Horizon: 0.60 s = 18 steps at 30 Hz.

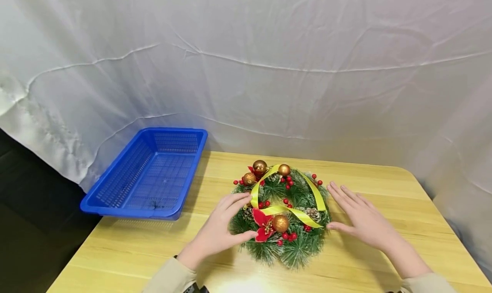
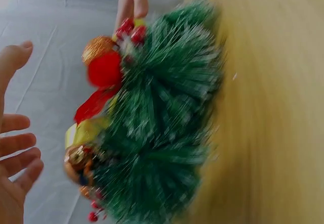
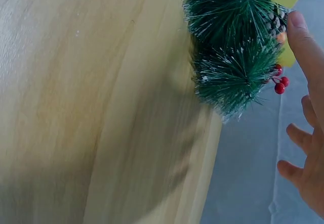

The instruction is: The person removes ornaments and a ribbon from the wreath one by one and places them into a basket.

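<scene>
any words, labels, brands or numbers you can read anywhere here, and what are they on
None: no readable text shows in any view.
The wreath, its yellow ribbon and gold baubles carry no lettering.
The blue basket, the wooden table and the white cloth backdrop are plain.
The left hand and right hand bear no marks.

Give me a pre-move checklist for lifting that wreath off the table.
1. Left hand at the wreath: ok, fingers straight, at its left edge.
2. Right hand at the wreath: ok, open, at its right edge.
3. Grip closed on the wreath: not ok, neither hand has curled round it.
4. Wreath flat on the table: ok.
5. Ribbon secure: cannot tell, it loops loosely over the top.
6. Basket free: ok, nothing shows in it.
</scene>
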Tool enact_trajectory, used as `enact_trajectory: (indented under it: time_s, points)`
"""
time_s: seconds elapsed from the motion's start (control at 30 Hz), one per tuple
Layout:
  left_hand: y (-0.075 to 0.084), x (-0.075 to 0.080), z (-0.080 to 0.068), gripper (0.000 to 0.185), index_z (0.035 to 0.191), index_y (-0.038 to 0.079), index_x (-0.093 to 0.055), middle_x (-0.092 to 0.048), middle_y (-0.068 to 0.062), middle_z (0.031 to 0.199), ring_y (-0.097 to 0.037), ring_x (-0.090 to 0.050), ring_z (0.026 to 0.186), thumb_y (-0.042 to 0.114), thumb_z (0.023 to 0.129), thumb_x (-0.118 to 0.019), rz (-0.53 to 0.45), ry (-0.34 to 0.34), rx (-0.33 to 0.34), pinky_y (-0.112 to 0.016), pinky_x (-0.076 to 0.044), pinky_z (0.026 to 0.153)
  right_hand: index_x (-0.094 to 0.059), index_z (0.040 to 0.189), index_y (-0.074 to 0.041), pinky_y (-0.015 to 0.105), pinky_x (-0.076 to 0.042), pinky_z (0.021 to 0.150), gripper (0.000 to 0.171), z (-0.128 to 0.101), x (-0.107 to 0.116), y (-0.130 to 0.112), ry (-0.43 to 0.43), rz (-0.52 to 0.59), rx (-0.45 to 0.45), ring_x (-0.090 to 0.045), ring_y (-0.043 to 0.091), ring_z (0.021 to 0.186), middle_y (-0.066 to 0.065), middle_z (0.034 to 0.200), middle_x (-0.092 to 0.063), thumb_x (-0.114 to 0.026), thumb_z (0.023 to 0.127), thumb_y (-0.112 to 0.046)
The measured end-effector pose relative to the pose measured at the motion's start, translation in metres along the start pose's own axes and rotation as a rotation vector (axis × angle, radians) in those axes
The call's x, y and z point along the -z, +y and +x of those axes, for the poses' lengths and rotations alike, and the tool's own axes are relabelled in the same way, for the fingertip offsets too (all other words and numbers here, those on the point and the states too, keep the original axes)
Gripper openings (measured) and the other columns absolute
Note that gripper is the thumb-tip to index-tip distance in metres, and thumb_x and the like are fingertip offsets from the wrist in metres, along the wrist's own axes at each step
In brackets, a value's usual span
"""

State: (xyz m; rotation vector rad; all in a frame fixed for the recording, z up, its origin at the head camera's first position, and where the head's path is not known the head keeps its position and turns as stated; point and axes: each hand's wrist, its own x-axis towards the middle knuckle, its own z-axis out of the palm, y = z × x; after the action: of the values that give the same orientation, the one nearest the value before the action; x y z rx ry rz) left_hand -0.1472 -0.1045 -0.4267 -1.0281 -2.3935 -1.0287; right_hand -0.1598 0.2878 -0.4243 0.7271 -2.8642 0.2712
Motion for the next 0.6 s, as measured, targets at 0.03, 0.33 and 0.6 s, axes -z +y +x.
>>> enact_trajectory:
  time_s: [0.03,0.33,0.6]
  points:
    - [0.001,-0.003,0.0,0.074,0.137,0.007,-0.049,-0.046,-0.007,0.14,-0.023,-0.04,0.129,0.046,0.079,-0.074,-0.025,0.016,-0.015,-0.05,-0.037,0.104,-0.009,0.155,-0.022,0.036,0.003,0.115,0.097,0.001,-0.001,0.0,0.002,0.0,0.005,-0.02,0.034,0.141,0.003,0.158,-0.013,-0.064,0.083,-0.057]
    - [0.01,-0.032,0.005,0.055,0.127,0.006,-0.059,-0.056,-0.003,0.126,-0.018,-0.053,0.114,0.028,0.08,-0.078,-0.222,0.124,-0.061,-0.035,-0.048,0.095,-0.008,0.155,-0.021,0.033,0.002,0.115,0.095,0.004,-0.006,0.002,-0.008,0.016,0.021,-0.026,0.039,0.137,0.005,0.158,-0.014,-0.061,0.084,-0.057]
    - [0.017,-0.055,0.007,0.048,0.124,0.003,-0.061,-0.059,-0.005,0.125,-0.019,-0.06,0.105,0.019,0.081,-0.077,-0.324,0.158,-0.078,-0.03,-0.051,0.09,-0.007,0.155,-0.021,0.043,-0.004,0.115,0.096,0.006,-0.012,0.005,-0.037,0.055,0.017,-0.029,0.043,0.134,0.006,0.158,-0.013,-0.061,0.084,-0.057]
